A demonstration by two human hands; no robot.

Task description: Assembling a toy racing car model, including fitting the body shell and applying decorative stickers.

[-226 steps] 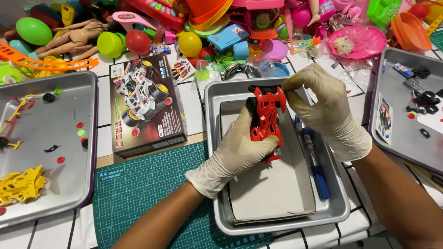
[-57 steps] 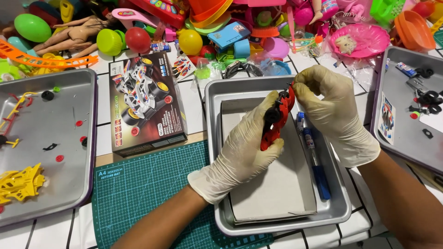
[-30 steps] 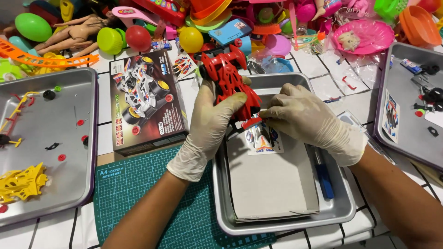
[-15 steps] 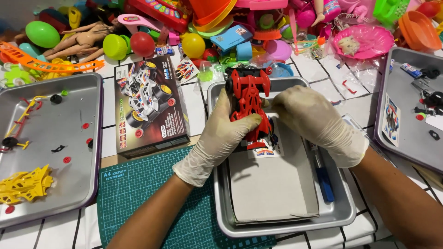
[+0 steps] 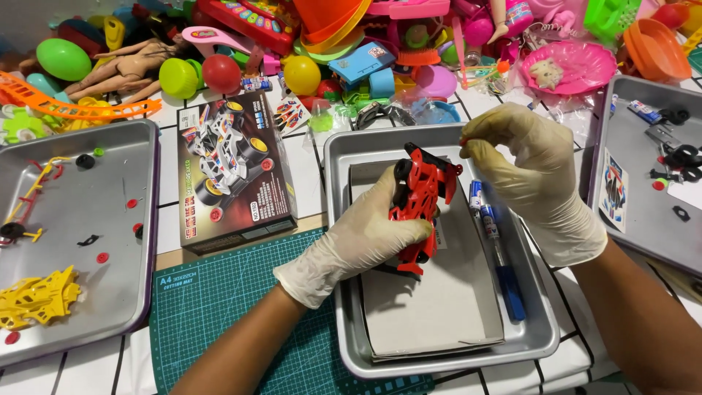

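My left hand (image 5: 358,241), in a pale glove, grips a red toy race car body (image 5: 423,197) above the middle metal tray (image 5: 344,241). The car is tilted, its nose pointing up and right. My gloved right hand (image 5: 530,179) pinches the car's upper right corner with thumb and forefinger. Under the car a white sheet (image 5: 431,307) lies in the tray. A blue pen-like tool (image 5: 499,256) rests along the tray's right side.
A toy car kit box (image 5: 230,172) lies left of the tray on a green cutting mat (image 5: 234,307). A left tray (image 5: 110,241) holds yellow and red plastic parts; a right tray (image 5: 643,175) holds small black parts. Colourful toys (image 5: 365,44) crowd the back.
The car was turned from upright to tilted and lowered slightly. My right hand moved from the car's side to pinch its upper right corner.
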